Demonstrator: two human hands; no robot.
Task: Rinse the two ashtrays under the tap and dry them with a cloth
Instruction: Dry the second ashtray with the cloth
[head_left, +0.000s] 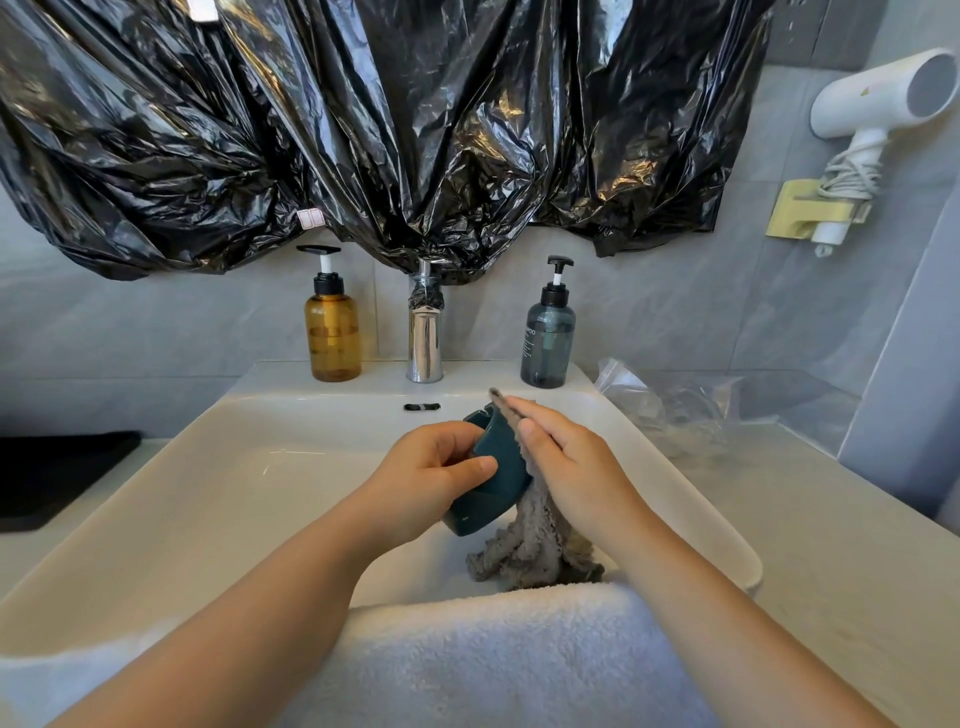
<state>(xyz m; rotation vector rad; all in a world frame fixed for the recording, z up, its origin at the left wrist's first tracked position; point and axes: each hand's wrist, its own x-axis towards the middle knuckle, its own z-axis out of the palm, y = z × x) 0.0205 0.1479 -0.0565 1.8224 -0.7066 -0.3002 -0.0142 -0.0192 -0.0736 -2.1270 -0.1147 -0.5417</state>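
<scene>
- Teal ashtray (498, 467), tilted on edge above the sink (208, 467) at mid-frame, is gripped by the left hand (426, 478). Its fingers (452, 434) curl round the rim, thumb on the side.
- The right hand (576, 467), fingers (540, 415) straight and pressed together, flattens the grey cloth (530, 551) against the ashtray's right side. The cloth's tail hangs into the basin.
- Risk: if still wet, the ashtray could slip from the one-handed grip under the wiping push and chip on the sink. The dangling tail may soak up basin water.
- Hidden: the ashtray's hollow, the second ashtray, and whether the right thumb pins the cloth.
</scene>
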